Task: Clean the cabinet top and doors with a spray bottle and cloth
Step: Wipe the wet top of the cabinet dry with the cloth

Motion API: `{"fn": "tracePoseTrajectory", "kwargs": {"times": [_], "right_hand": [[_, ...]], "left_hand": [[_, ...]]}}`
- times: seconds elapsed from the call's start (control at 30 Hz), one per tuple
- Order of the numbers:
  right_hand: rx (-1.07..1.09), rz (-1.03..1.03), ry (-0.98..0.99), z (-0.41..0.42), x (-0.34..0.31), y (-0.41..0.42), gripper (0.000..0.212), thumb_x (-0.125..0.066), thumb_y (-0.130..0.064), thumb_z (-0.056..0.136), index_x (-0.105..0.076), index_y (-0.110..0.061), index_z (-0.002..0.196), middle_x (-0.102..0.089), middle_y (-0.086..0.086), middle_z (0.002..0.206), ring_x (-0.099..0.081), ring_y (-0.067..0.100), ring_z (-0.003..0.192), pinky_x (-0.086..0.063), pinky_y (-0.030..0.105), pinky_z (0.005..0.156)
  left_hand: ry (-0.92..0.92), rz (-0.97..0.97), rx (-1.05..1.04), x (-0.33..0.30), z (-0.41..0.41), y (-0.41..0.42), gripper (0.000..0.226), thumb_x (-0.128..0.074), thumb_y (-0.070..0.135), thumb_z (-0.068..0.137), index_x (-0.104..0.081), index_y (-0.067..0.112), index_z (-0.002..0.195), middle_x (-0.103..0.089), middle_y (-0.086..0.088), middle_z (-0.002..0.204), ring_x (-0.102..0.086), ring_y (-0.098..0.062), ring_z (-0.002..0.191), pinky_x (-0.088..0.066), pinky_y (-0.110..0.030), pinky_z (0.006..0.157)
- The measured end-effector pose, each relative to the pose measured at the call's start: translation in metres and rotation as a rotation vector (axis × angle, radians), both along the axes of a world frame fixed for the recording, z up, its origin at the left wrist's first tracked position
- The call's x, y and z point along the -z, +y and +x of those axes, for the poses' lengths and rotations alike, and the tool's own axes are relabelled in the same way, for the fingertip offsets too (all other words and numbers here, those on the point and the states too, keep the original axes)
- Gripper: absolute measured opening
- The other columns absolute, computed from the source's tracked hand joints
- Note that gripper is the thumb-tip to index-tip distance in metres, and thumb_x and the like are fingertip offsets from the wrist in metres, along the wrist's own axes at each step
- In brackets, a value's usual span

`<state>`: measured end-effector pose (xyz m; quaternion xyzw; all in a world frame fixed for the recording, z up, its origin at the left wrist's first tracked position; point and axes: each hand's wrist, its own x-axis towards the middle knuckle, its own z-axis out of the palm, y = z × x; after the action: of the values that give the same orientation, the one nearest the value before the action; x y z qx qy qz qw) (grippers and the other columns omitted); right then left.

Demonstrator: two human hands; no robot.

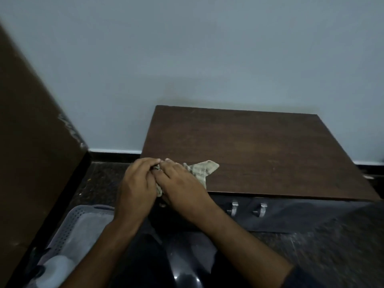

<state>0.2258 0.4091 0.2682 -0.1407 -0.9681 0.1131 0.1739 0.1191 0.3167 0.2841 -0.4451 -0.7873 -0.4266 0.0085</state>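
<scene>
Both hands (158,181) bunching cloth (200,170), cabinet top (259,150) corner

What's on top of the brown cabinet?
Only a checked cloth lies on the cabinet top, at its front left corner. Both hands, left and right, hold it and hide most of it.

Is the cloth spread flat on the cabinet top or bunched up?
Bunched. Both hands, left hand and right hand, grip the cloth at the front left corner of the cabinet top; only one crumpled end sticks out.
</scene>
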Motion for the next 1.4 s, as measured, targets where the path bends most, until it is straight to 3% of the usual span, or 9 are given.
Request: {"fn": "tracePoseTrajectory", "kwargs": {"times": [0.2, 0.33, 0.53, 0.67, 0.83, 0.93, 1.03, 1.2, 1.4], "right_hand": [[0.072, 0.02, -0.058, 0.096, 0.008, 0.059, 0.054, -0.057, -0.043, 0.093, -0.047, -0.018, 0.139, -0.046, 0.009, 0.148, -0.039, 0.029, 0.141, -0.034, 0.048, 0.114], [0.223, 0.015, -0.089, 0.174, 0.001, 0.093, 0.066, -0.05, -0.062, 0.092, -0.051, -0.017, 0.139, -0.048, 0.009, 0.148, -0.04, 0.027, 0.141, -0.033, 0.046, 0.115], [0.415, -0.044, -0.123, 0.286, -0.01, 0.137, 0.072, -0.054, -0.065, 0.087, -0.052, -0.016, 0.139, -0.048, 0.009, 0.148, -0.04, 0.025, 0.141, -0.03, 0.043, 0.118], [0.52, -0.085, -0.125, 0.353, -0.014, 0.165, 0.08, -0.051, -0.072, 0.085, -0.052, -0.013, 0.139, -0.046, 0.009, 0.149, -0.037, 0.023, 0.143, -0.027, 0.042, 0.119], [0.595, -0.166, -0.055, 0.41, -0.016, 0.191, 0.079, -0.066, -0.061, 0.081, -0.046, -0.015, 0.143, -0.035, 0.003, 0.156, -0.02, 0.019, 0.151, -0.018, 0.041, 0.124], [0.644, -0.22, -0.022, 0.418, -0.013, 0.193, 0.085, -0.062, -0.063, 0.079, -0.044, -0.014, 0.145, -0.028, -0.002, 0.158, -0.006, 0.02, 0.153, -0.01, 0.04, 0.123], [0.624, -0.112, -0.08, 0.413, -0.01, 0.194, 0.079, -0.05, -0.069, 0.086, -0.044, -0.017, 0.145, -0.029, 0.001, 0.161, 0.0, 0.023, 0.154, -0.01, 0.044, 0.122], [0.438, 0.096, -0.183, 0.348, -0.011, 0.172, 0.08, -0.034, -0.07, 0.089, -0.047, -0.013, 0.144, -0.038, 0.004, 0.157, -0.019, 0.025, 0.151, -0.018, 0.046, 0.122], [0.221, 0.205, -0.098, 0.239, 0.003, 0.133, 0.07, -0.044, -0.061, 0.089, -0.058, -0.007, 0.131, -0.055, 0.013, 0.143, -0.049, 0.034, 0.134, -0.046, 0.048, 0.107]], "left_hand": [[0.111, -0.047, 0.293, 0.004, 0.055, 0.048, 0.032, -0.046, 0.017, 0.092, -0.066, 0.013, 0.116, -0.065, 0.001, 0.117, -0.058, -0.014, 0.11, -0.041, -0.028, 0.102], [0.173, -0.079, 0.479, 0.002, 0.101, 0.09, 0.027, -0.049, 0.022, 0.095, -0.063, 0.017, 0.117, -0.062, 0.006, 0.117, -0.055, -0.011, 0.11, -0.045, -0.03, 0.096], [0.31, -0.112, 0.716, -0.002, 0.178, 0.14, 0.028, -0.053, 0.025, 0.094, -0.063, 0.018, 0.12, -0.061, 0.008, 0.116, -0.054, -0.01, 0.111, -0.043, -0.025, 0.096], [0.316, -0.127, 0.77, -0.006, 0.209, 0.16, 0.029, -0.055, 0.024, 0.093, -0.064, 0.018, 0.12, -0.061, 0.008, 0.116, -0.055, -0.01, 0.111, -0.046, -0.027, 0.096], [0.308, -0.144, 0.777, -0.007, 0.223, 0.17, 0.03, -0.057, 0.021, 0.093, -0.065, 0.016, 0.121, -0.062, 0.007, 0.115, -0.055, -0.008, 0.11, -0.046, -0.025, 0.096], [0.293, -0.156, 0.774, -0.007, 0.221, 0.167, 0.03, -0.056, 0.022, 0.094, -0.065, 0.017, 0.122, -0.062, 0.009, 0.116, -0.054, -0.007, 0.112, -0.044, -0.022, 0.096], [0.28, -0.159, 0.751, -0.009, 0.217, 0.157, 0.029, -0.055, 0.022, 0.094, -0.065, 0.019, 0.121, -0.061, 0.012, 0.116, -0.053, -0.003, 0.111, -0.041, -0.017, 0.095], [0.256, -0.163, 0.692, -0.01, 0.203, 0.138, 0.027, -0.056, 0.021, 0.094, -0.066, 0.021, 0.119, -0.062, 0.012, 0.116, -0.053, -0.002, 0.111, -0.039, -0.015, 0.095], [0.235, -0.12, 0.491, -0.012, 0.154, 0.089, 0.028, -0.054, 0.022, 0.094, -0.065, 0.019, 0.12, -0.062, 0.011, 0.118, -0.053, -0.003, 0.113, -0.041, -0.02, 0.099]]}}
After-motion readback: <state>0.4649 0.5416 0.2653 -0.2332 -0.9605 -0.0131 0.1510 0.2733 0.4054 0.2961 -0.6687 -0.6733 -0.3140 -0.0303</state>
